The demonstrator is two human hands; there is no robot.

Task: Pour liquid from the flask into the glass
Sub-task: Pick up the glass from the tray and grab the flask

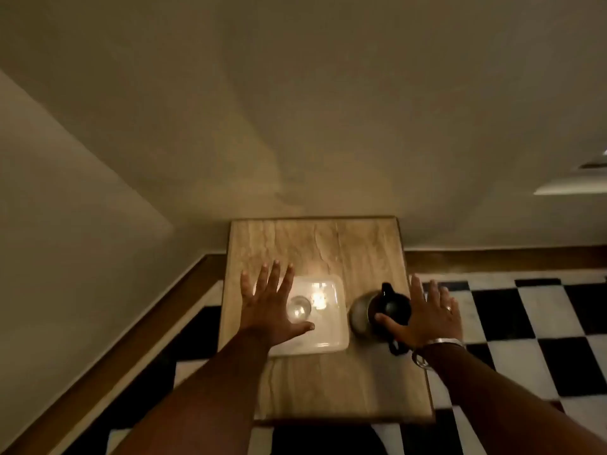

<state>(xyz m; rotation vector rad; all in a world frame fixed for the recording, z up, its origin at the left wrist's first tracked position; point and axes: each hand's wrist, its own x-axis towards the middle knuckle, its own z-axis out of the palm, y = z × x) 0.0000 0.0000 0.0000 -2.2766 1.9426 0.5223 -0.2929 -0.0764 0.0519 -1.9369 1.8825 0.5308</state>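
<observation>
A clear glass (pixel 299 308) stands upright on a white tray (pixel 331 336) on a small wooden table (pixel 315 244). To the right of the tray stands a steel flask (pixel 361 315) with a black lid and handle. My left hand (pixel 267 307) hovers flat with fingers spread, just left of the glass, partly over the tray. My right hand (pixel 427 316) is spread too, just right of the flask, its thumb reaching over the black lid. Neither hand grips anything.
The table stands against a plain wall in a corner. A black-and-white checkered floor (pixel 525 323) lies to the right and below. A wooden skirting board (pixel 492 257) runs along the wall. A watch sits on my right wrist.
</observation>
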